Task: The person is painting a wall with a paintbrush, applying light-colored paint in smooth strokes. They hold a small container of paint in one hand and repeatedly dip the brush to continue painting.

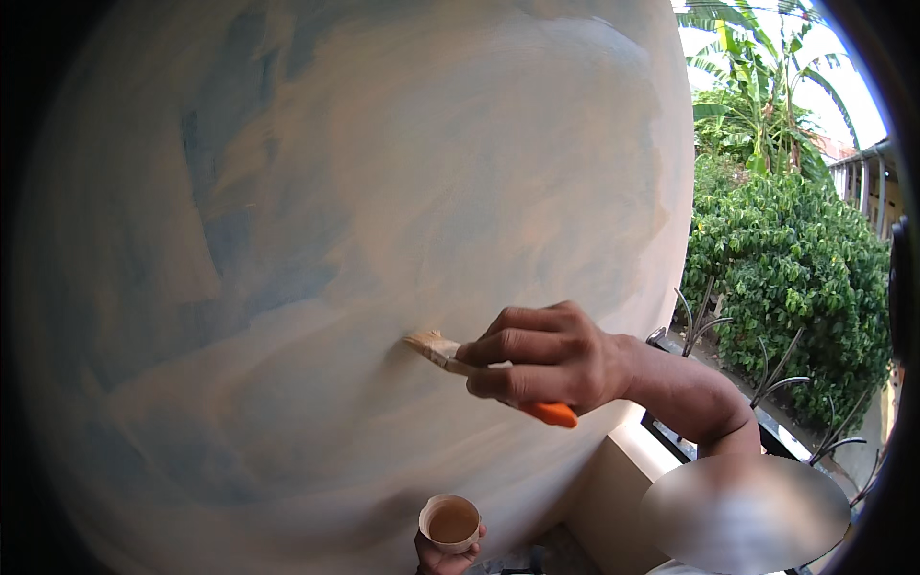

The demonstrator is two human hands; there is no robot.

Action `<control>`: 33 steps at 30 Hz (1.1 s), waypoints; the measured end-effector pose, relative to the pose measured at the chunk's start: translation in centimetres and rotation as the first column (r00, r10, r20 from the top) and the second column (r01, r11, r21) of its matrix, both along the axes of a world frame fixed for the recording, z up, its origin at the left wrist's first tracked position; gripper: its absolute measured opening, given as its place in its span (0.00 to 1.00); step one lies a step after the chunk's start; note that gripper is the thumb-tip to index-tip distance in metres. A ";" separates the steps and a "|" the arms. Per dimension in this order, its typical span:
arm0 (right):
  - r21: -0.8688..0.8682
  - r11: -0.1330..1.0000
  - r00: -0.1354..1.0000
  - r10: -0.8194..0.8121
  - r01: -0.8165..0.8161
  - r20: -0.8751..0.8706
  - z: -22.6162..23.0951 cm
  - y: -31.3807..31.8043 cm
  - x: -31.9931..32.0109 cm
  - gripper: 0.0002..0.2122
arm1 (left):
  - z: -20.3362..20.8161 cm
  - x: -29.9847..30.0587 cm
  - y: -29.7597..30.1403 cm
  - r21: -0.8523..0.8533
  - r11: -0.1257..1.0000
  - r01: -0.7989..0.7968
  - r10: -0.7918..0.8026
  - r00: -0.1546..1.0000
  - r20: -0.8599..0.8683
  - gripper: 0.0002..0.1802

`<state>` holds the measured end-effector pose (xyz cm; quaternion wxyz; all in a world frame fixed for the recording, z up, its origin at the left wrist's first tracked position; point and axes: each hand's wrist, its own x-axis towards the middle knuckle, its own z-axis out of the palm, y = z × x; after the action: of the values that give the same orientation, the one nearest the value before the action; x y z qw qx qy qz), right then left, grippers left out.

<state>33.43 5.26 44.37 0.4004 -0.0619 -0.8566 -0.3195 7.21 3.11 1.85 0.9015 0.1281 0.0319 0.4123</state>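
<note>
Wall [278, 393] fills L side to ctr, patchy blue-grey & peachy cream, streaky upper L. Just L of ctr, below mid-frame: brush [440, 353], pale bristles pointing up-L at the wall (can't tell if the tips actually touch). Bottom ctr: L hand [446, 563], fingers curled round a small cup [456, 548] w/ tan liquid [453, 525] inside, held roughly level. Ctr-R: R hand [546, 355], fingers & thumb pinching the brush nr its bristle end, orange handle tip [554, 414] poking out below the palm; forearm runs to lower R, partly behind a blurred patch. Far R: curved metal spikes [788, 381], leafy green shrub [786, 278], banana plants [762, 81] upper R.
</note>
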 end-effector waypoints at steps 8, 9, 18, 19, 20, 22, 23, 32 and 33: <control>0.170 0.905 0.663 -0.148 0.391 -0.734 19.0 2.0 12.5 0.06 | -0.8 0.3 -0.4 0.376 0.917 -0.134 0.268 0.904 -0.333 0.33; 0.198 0.879 0.709 -0.196 0.433 -0.677 18.1 1.7 11.3 0.06 | -1.5 0.0 0.1 0.323 0.939 -0.116 0.219 0.928 -0.302 0.33; -0.063 0.998 0.983 -0.020 0.032 0.181 -0.6 -0.8 -1.4 0.06 | 0.8 -0.1 -1.1 0.528 0.836 -0.149 0.426 0.783 -0.452 0.35; -0.084 0.996 0.996 0.002 0.006 0.094 1.3 0.4 -0.9 0.08 | 0.7 -0.4 -1.2 0.473 0.860 -0.193 0.412 0.808 -0.420 0.35; -0.122 0.990 0.997 0.077 -0.077 -0.004 4.6 1.4 -0.9 0.09 | 0.3 -0.4 -1.4 0.410 0.880 -0.237 0.402 0.832 -0.381 0.35; -0.138 0.984 0.936 0.063 -0.117 -0.345 10.5 2.4 1.1 0.06 | 0.5 -0.2 -1.4 0.146 0.966 -0.213 0.239 0.952 -0.192 0.35; -0.142 0.983 0.864 0.026 -0.112 -0.503 13.8 1.8 2.9 0.04 | 0.9 -0.3 -1.2 -0.044 0.994 -0.104 0.103 0.995 -0.018 0.35; 0.401 0.890 0.967 -0.139 0.216 -0.213 9.5 2.6 -0.6 0.10 | -1.6 -1.2 -1.1 0.690 0.709 -0.148 0.624 0.587 -0.515 0.35; 0.293 0.951 0.994 -0.086 0.100 -0.062 5.4 2.8 -2.7 0.08 | -2.2 -1.6 -1.1 0.717 0.679 -0.155 0.664 0.546 -0.511 0.35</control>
<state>30.70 8.03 49.77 0.4104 -0.0495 -0.7854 -0.4608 5.65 2.01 -0.35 0.5846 0.5473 0.2949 0.5212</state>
